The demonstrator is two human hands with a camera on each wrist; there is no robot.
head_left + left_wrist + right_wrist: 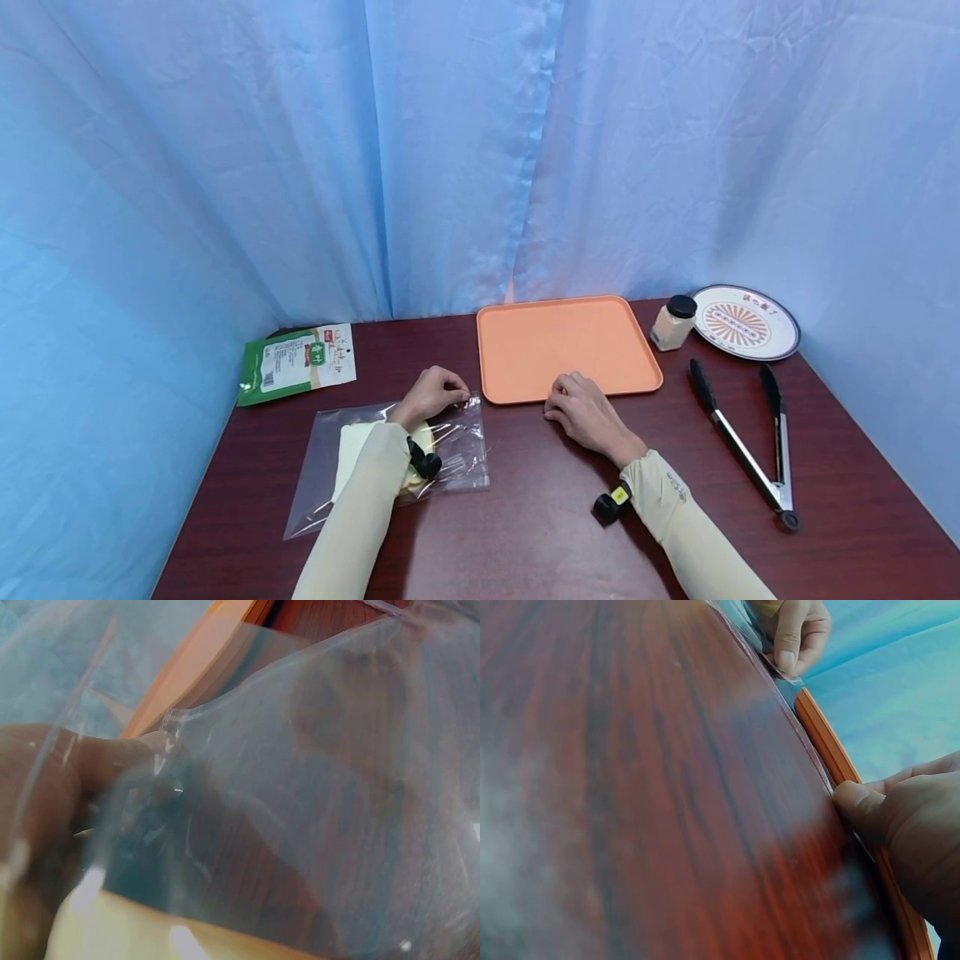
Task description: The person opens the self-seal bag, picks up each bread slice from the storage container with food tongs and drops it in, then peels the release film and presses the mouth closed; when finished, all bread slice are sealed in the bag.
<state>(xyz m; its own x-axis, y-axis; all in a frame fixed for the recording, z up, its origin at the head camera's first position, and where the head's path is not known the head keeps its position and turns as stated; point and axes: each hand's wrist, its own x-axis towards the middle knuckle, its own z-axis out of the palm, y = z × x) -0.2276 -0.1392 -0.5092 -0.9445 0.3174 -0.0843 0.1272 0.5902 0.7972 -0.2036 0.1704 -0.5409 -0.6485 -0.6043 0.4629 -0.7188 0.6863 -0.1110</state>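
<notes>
A clear plastic bag (467, 454) lies on the table at left, with pale, bread-like slices (350, 446) inside. My left hand (431, 394) pinches the bag's far right corner between thumb and fingers, its forearm crossing over the slices. The bag's film and a yellowish slice (135, 922) fill much of the left wrist view. By the front rim of the orange tray (562, 342) is my right hand (585, 417), fingers curled and thumb pressed in. There it pinches a thin clear strip (808, 746) that stretches toward the bag in the right wrist view.
A green and white packet (300, 364) lies at the back left. Right of the tray stand a jar with a black lid (673, 322) and a patterned plate (746, 322). Black-tipped tongs (750, 450) lie spread on the right of the table (525, 533). Blue curtains surround it.
</notes>
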